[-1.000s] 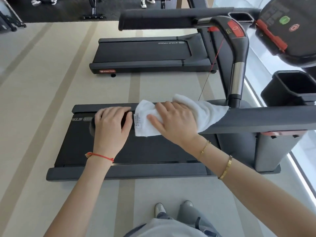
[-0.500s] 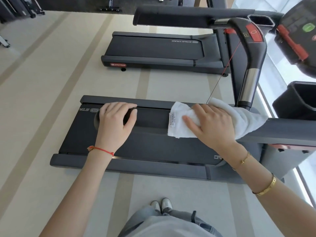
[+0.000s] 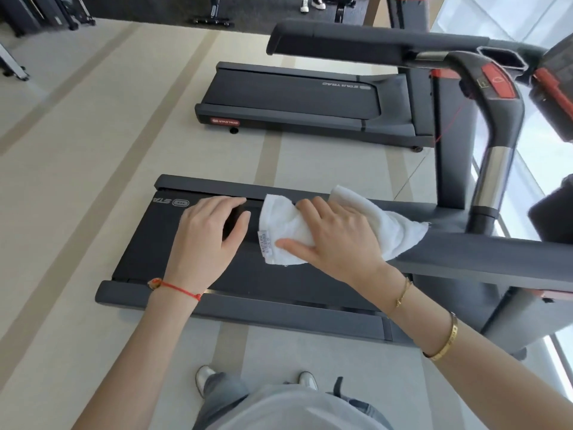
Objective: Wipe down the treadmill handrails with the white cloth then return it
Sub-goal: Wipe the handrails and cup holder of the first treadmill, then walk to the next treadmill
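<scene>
Cloth: the white cloth (image 3: 335, 226) lies draped over the near handrail (image 3: 483, 259), at the middle of the frame, its label end toward the left.
Right hand: the right hand (image 3: 333, 238) lies on top of the cloth, fingers curled over it and the rail beneath, thumb spread along the near edge, so it grips cloth and rail together.
Left hand: the left hand (image 3: 206, 240) sits just left of the cloth, fingers wrapped over the rail's free end; it holds bare rail, no cloth.
Rail axis: the handrail runs left to right across the frame, from its free end under the left hand to the console post at the right edge.
Key relation: the cloth lies under the right palm with its length along the rail; the unwiped stretch, I judge, lies to the right, toward the post.
Nearer hand: the right one, already on the cloth.
Far rail: the other handrail (image 3: 356, 41) crosses the upper right, well apart from both hands.
</scene>
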